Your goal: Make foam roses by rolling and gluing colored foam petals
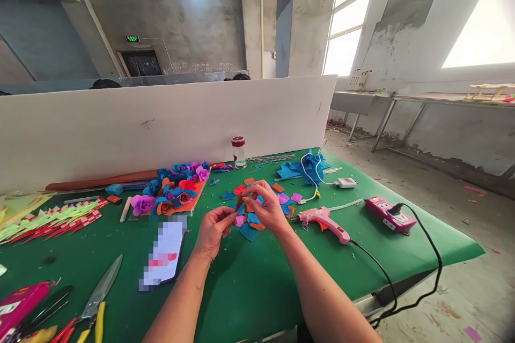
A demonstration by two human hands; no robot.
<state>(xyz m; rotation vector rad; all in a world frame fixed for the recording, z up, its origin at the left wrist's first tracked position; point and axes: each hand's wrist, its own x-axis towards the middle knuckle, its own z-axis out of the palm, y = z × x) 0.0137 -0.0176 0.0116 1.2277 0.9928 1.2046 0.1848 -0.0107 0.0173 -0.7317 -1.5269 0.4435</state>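
In front of me, both hands are raised over the green table. A small brown paper petal [240, 204] is between them. My right hand [263, 206] pinches its upper part, and my left hand [215, 228] has thumb and fingers closed at its lower edge. Below and behind the hands lies a loose pile of cut paper petals [250, 232] in blue, orange, purple and red. To the right of the pile rests a pink glue gun [325, 221]. Finished paper flowers [173, 190] in blue, purple, orange and red sit to the left.
A phone [166, 253] and scissors [98, 295] lie at left. A red-lidded jar [238, 152] stands near the white partition [181, 123]. Blue crepe paper [309, 167], a white charger [346, 183] and a magenta power strip [389, 215] with a black cord are at right.
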